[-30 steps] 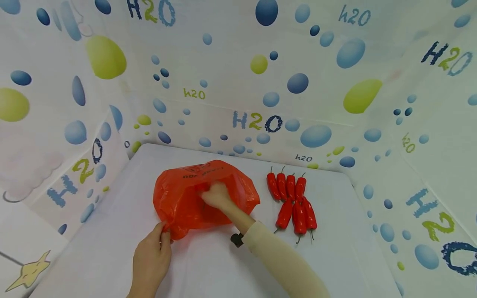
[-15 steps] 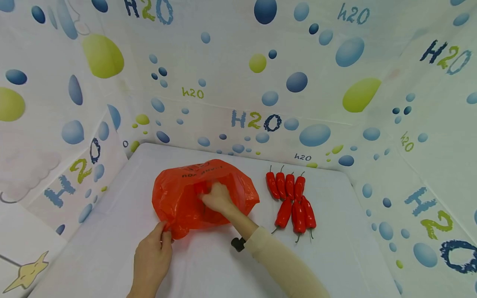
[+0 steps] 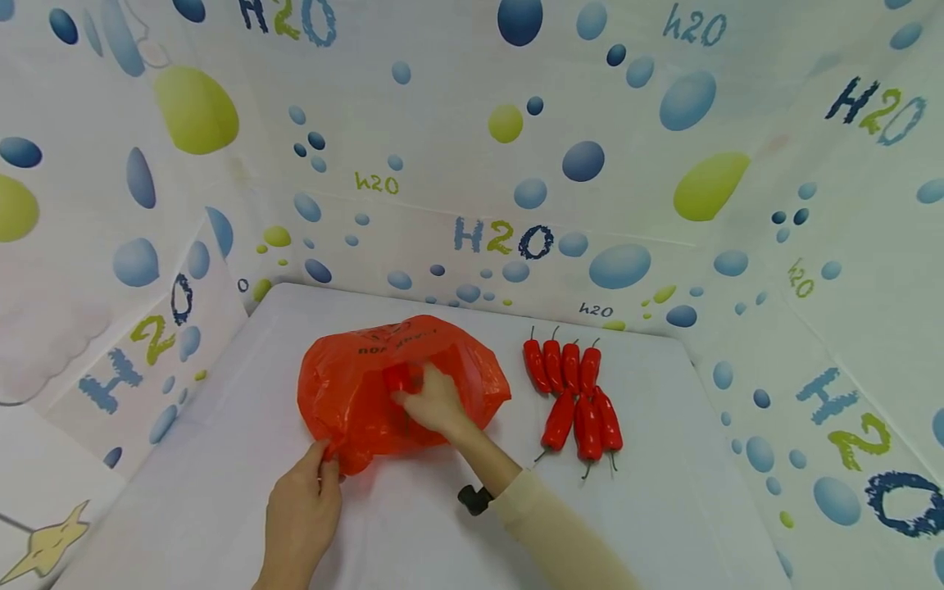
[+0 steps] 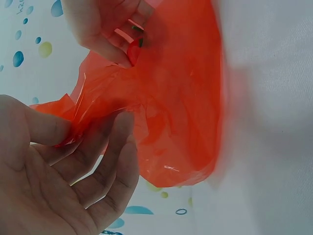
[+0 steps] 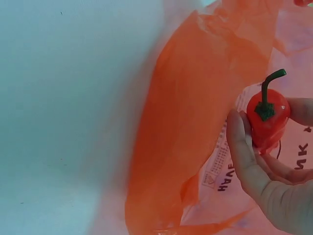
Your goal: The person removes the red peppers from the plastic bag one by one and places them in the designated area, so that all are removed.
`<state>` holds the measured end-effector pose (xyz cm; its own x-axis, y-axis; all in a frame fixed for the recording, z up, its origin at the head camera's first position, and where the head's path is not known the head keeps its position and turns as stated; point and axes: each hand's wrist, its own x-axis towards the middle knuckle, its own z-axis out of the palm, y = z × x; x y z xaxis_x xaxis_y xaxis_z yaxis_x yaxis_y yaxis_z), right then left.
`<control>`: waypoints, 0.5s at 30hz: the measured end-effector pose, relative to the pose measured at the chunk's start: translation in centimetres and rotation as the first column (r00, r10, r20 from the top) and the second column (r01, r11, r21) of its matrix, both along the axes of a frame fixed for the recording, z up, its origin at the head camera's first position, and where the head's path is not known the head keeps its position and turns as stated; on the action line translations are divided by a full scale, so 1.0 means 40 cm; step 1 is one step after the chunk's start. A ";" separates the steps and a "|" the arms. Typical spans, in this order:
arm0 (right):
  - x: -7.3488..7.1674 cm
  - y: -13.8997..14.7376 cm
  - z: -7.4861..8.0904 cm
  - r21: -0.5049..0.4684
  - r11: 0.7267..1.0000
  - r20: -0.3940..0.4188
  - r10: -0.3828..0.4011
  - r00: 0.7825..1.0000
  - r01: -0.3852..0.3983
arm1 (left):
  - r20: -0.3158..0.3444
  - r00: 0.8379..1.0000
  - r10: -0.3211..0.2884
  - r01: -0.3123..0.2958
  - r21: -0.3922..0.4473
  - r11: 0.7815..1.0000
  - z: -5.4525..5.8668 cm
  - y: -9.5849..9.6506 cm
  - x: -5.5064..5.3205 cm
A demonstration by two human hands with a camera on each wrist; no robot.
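An orange-red plastic bag with dark lettering lies on the white table, its mouth facing the person. My left hand pinches the bag's near left rim between thumb and fingers, as the left wrist view also shows. Inside the bag's mouth, my right hand holds a red chili pepper between thumb and fingers. The pepper's green stem points out of the grip in the right wrist view. To the right of the bag, several more red peppers lie in two rows, stems outward.
The white table ends at a back edge against a wall sheet printed with blue and green drops and H2O lettering. A small black device sits at the right wrist, below the cream sleeve.
My right hand has drawn back slightly toward the near right within the bag's mouth, with more of the pepper showing. The left hand keeps its hold on the rim. The head view has shifted slightly.
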<state>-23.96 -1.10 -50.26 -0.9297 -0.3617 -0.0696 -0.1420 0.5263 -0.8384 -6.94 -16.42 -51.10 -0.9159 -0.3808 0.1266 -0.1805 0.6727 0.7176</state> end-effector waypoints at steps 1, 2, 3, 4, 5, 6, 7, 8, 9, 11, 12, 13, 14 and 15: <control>0.004 0.003 0.002 -0.004 1.000 0.008 -0.005 1.000 0.005 | 0.004 1.000 0.000 0.000 0.003 1.000 0.001 0.000 0.000; 0.007 0.007 0.004 -0.009 1.000 0.015 -0.010 1.000 0.010 | 0.009 1.000 0.001 -0.001 0.004 1.000 0.003 0.001 -0.001; 0.011 0.011 0.007 -0.016 1.000 0.021 -0.014 1.000 0.014 | 0.010 1.000 0.002 -0.002 0.006 1.000 0.003 0.001 -0.002; 0.015 0.014 0.009 -0.024 1.000 0.023 -0.017 1.000 0.017 | 0.012 1.000 0.002 -0.002 0.007 1.000 0.004 0.001 -0.002; 0.018 0.018 0.010 -0.032 0.999 0.024 -0.019 1.000 0.020 | 0.011 1.000 0.003 -0.003 0.008 1.000 0.004 0.002 -0.003; 0.022 0.022 0.012 -0.036 0.999 0.022 -0.020 1.000 0.020 | 0.011 1.000 0.004 -0.004 0.009 1.000 0.005 0.002 -0.003; 0.025 0.025 0.014 -0.040 0.999 0.018 -0.018 1.000 0.019 | 0.012 1.000 0.006 -0.006 0.011 1.000 0.005 0.002 -0.003; 0.029 0.030 0.016 -0.043 0.999 0.015 -0.015 1.000 0.016 | 0.013 1.000 0.007 -0.007 0.012 1.000 0.005 0.003 -0.003; 0.032 0.034 0.018 -0.046 0.999 0.012 -0.012 1.000 0.013 | 0.011 1.000 0.009 -0.009 0.012 1.000 0.005 0.003 -0.003; 0.039 0.042 0.023 -0.054 0.998 0.015 -0.008 1.000 0.009 | 0.004 1.000 0.013 -0.013 0.015 1.000 0.005 0.005 -0.003; 0.042 0.047 0.026 -0.062 0.998 0.018 -0.006 1.000 0.007 | -0.002 1.000 0.015 -0.015 0.015 1.000 0.005 0.005 -0.003; 0.045 0.051 0.028 -0.073 0.997 0.026 -0.005 1.000 0.007 | -0.009 1.000 0.018 -0.018 0.017 1.000 0.004 0.005 -0.003; 0.048 0.056 0.030 -0.080 0.997 0.031 -0.007 1.000 0.009 | -0.018 1.000 0.021 -0.021 0.016 1.000 0.004 0.005 -0.003; 0.050 0.060 0.032 -0.087 0.996 0.034 -0.010 0.999 0.013 | -0.027 0.999 0.024 -0.024 0.015 1.000 0.003 0.005 -0.003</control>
